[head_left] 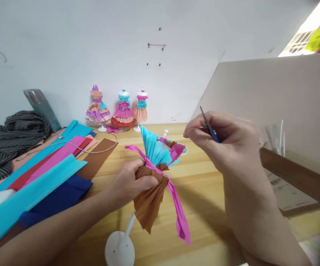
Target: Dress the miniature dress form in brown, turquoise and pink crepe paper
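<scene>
Left hand (133,181): your fingers are pinching one tilted, paper-dressed mannequin (150,207), near centre.
Right hand (229,144): your fingers are pinching one slim tool (207,123), right of it.
Far side: three dressed figures (123,111) are standing.
Left side: two turquoise strips (37,194) are lying.

Three small white mannequins in paper dresses (124,109) are standing at the back of the pale wooden counter (201,166); brown-and-turquoise paper-dressed mannequin (155,197) is tilting before them. Multicoloured crepe-paper sheets (37,189) are lying left, dark striped cloth (23,129) behind. Brown cardboard box (295,177) is sitting right.
</scene>
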Demonstrator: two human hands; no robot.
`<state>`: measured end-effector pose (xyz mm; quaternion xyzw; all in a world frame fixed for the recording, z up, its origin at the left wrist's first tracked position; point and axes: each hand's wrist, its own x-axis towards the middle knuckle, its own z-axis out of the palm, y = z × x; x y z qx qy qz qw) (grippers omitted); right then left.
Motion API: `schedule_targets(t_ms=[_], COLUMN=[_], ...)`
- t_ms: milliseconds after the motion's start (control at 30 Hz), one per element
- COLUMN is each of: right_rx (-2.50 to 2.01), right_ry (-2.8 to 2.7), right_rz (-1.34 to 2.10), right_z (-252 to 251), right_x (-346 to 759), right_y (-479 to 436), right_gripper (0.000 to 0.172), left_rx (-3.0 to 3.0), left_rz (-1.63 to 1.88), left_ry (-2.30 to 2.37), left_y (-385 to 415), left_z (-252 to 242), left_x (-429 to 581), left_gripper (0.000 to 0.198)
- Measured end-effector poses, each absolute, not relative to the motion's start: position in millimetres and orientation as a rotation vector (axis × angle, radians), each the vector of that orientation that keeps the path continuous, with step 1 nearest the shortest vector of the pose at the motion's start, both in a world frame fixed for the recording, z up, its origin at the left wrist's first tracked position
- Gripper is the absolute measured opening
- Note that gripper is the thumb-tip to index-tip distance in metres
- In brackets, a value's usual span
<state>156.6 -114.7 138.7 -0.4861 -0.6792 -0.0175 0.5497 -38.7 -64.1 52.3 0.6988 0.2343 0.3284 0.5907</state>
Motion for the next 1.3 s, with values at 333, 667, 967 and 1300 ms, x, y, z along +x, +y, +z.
schedule_targets(t_ms=[333, 667, 967, 1300], right_rx=[-0.873, -0.677, -0.939, -1.068], right_ry=[-2.083, -2.349, -2.014, -1.794], right_rz=[-0.052, -0.004, -0.147, -0.092], right_z=[140.3, 125.9, 110.9, 104.6], right_x=[162.3, 150.9, 134.3, 121.8], right_y=[-120.8, -105.6, -105.4, -108.9], right_gripper=[0.012, 0.022, 0.01, 0.02], left_rx=[1.35, 1.291, 1.253, 1.475], left_rz=[0.784, 0.863, 0.933, 0.971], left_ry=[0.446, 0.447, 0.412, 0.42], left_y=[-52.1, -43.0, -50.7, -55.6], left_z=[50.3, 40.6, 44.8, 42.1], left_x=[-46.4, -46.6, -41.4, -40.0], left_gripper=[0.055, 0.048, 0.046, 0.053])
